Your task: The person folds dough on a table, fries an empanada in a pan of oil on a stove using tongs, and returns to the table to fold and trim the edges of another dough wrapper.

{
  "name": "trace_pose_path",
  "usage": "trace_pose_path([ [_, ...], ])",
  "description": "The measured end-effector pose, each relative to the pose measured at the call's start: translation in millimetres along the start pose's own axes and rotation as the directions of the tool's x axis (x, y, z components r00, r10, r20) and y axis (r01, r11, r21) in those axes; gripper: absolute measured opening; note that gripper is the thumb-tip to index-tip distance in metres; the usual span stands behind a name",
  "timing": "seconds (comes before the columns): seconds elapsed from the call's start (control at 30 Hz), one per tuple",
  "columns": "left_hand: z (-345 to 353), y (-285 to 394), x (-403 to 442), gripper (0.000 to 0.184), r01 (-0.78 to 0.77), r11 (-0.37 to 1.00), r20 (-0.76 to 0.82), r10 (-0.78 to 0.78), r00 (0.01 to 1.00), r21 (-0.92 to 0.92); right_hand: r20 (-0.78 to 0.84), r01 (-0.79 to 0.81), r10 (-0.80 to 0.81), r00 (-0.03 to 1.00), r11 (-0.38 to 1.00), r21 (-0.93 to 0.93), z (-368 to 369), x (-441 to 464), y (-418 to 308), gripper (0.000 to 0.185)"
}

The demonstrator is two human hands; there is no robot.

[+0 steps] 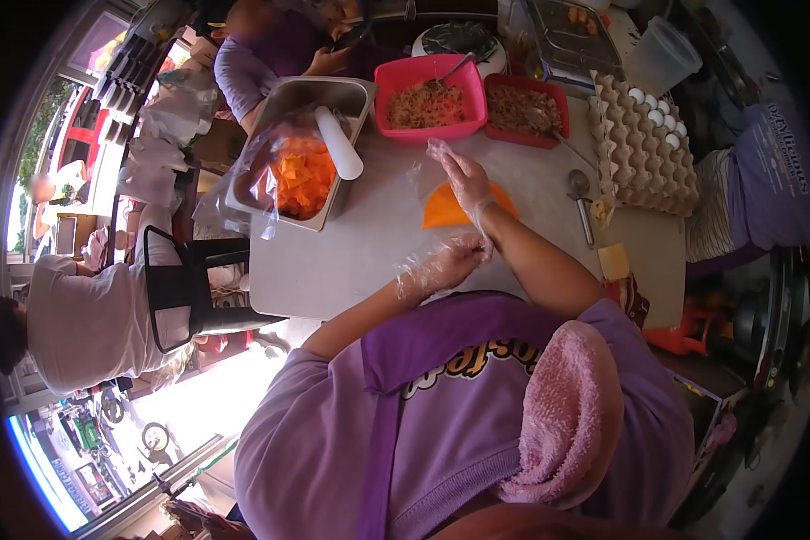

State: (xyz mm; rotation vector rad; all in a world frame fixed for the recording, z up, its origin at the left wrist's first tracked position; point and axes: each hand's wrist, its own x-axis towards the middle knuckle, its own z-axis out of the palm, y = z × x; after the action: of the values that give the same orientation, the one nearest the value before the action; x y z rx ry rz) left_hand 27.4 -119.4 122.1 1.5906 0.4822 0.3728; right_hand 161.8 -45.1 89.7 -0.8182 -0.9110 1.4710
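Note:
My right hand [465, 184], in a clear plastic glove, stretches its fingers out flat above an orange, flat round-edged sheet [443, 209] on the table. Part of that sheet is hidden beneath the hand. My left hand [448, 263], also in a clear glove, is closed at my right wrist, pinching the loose cuff of the plastic glove there. Beyond them stand a pink tub [432, 132] of shredded filling with a spoon and a smaller red tub [524, 112] of darker filling. At the left, a metal pan [358, 99] holds folded orange pieces under plastic.
A white cylinder [337, 144] lies across the pan. Egg trays [643, 157] with several eggs stand at the right, near a metal spoon [582, 207] and a yellow block [614, 262]. People are at the far side, left and right of the table [333, 288].

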Motion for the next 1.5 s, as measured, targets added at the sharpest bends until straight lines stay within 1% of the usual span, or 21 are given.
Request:
trace_pose_path([
  [0.07,-1.1,-4.2,0.1,0.008,-0.015,1.000,-0.024,0.016,1.000,0.022,-0.100,0.042,-0.080,0.992,0.941,-0.337,-6.7,2.1,-3.3,0.062],
  [0.2,-3.2,-7.3,-2.5,0.007,0.009,0.996,-0.048,-0.005,0.999,0.087,-0.180,0.159,-0.201,0.963,0.962,-0.221,-7.9,6.7,-2.9,0.064],
  [0.23,-5.9,-10.4,-3.8,0.003,0.035,0.982,-0.028,-0.041,0.999,-0.184,-0.179,0.081,-0.095,0.979,0.993,-0.081,1.7,2.1,-16.4,0.066],
  [0.27,-9.1,-14.6,-4.4,0.008,0.064,0.896,0.003,-0.070,0.998,-0.439,-0.162,0.000,0.010,0.987,0.998,0.060,15.5,-4.4,-35.6,0.069],
  [0.3,-12.9,-24.6,-4.1,0.008,0.064,0.897,0.005,-0.068,0.998,-0.437,-0.131,-0.084,0.111,0.985,0.977,0.198,31.0,-11.9,-55.3,0.072],
  [0.33,-17.9,-41.9,-2.9,0.016,0.074,0.667,0.003,-0.107,0.994,-0.741,-0.085,-0.169,0.208,0.975,0.929,0.330,44.5,-18.9,-70.7,0.076],
  [0.37,-24.5,-61.2,-0.3,0.026,0.065,0.342,0.016,-0.143,0.990,-0.938,-0.025,-0.252,0.294,0.956,0.857,0.450,52.3,-22.7,-77.7,0.081],
  [0.4,-32.7,-82.8,3.3,0.040,0.140,0.331,0.082,-0.184,0.979,-0.933,-0.026,-0.249,0.292,0.956,0.858,0.449,55.7,-25.1,-78.1,0.081],
  [0.43,-31.1,-68.4,4.2,0.040,0.140,0.332,0.082,-0.183,0.980,-0.933,0.176,-0.314,0.260,0.949,0.795,0.519,58.4,-26.8,-78.1,0.086],
  [0.47,-26.9,-38.1,4.8,0.042,0.162,0.405,0.077,-0.217,0.973,-0.900,0.368,-0.391,0.202,0.908,0.725,0.567,61.7,-28.6,-78.2,0.092],
  [0.5,-23.7,-18.0,5.4,0.045,0.185,0.473,0.069,-0.252,0.965,-0.861,0.369,-0.392,0.203,0.907,0.725,0.566,67.0,-31.3,-80.9,0.092],
  [0.57,-24.8,-13.8,6.1,0.044,0.172,0.467,0.059,-0.247,0.967,-0.867,0.411,-0.447,0.271,0.870,0.786,0.427,79.9,-37.2,-87.1,0.089],
  [0.83,-32.2,3.9,33.8,0.040,0.094,0.446,0.020,-0.168,0.986,-0.890,0.518,-0.472,0.211,0.829,0.760,0.446,90.7,-47.4,-83.7,0.090],
  [0.9,-34.5,8.2,39.9,0.039,0.075,0.440,0.008,-0.151,0.988,-0.895,0.603,-0.556,0.172,0.779,0.635,0.537,92.7,-50.0,-77.7,0.091],
  [0.93,-28.8,10.5,31.8,0.038,0.065,0.436,0.002,-0.142,0.990,-0.897,0.604,-0.556,0.172,0.779,0.634,0.537,93.8,-50.9,-74.7,0.091],
  [1.0,-21.9,14.5,41.1,0.037,0.045,0.429,-0.010,-0.124,0.992,-0.902,0.679,-0.520,0.099,0.727,0.725,0.451,96.3,-51.9,-70.2,0.092],
  [1.1,-20.9,21.1,41.3,0.036,0.016,0.416,-0.026,-0.095,0.995,-0.909,0.763,-0.512,-0.013,0.646,0.734,0.446,101.4,-51.1,-71.9,0.091],
  [1.23,-20.5,30.5,39.4,0.035,-0.022,0.396,-0.049,-0.058,0.997,-0.918,0.800,-0.482,-0.110,0.590,0.746,0.459,105.3,-50.3,-68.3,0.095],
  [1.3,-21.1,35.3,25.4,0.034,-0.042,0.385,-0.063,-0.043,0.997,-0.922,0.835,-0.390,-0.221,0.504,0.804,0.448,106.6,-48.7,-64.5,0.098],
  [1.43,-13.1,46.4,42.7,0.034,-0.070,0.366,-0.084,-0.022,0.996,-0.928,0.842,-0.337,-0.147,0.520,0.870,0.360,107.3,-50.4,-69.0,0.107],
  [1.5,1.8,59.9,48.4,0.022,-0.245,0.527,-0.310,-0.036,0.950,-0.814,0.857,-0.380,-0.201,0.475,0.831,0.406,110.9,-48.0,-71.8,0.115],
])
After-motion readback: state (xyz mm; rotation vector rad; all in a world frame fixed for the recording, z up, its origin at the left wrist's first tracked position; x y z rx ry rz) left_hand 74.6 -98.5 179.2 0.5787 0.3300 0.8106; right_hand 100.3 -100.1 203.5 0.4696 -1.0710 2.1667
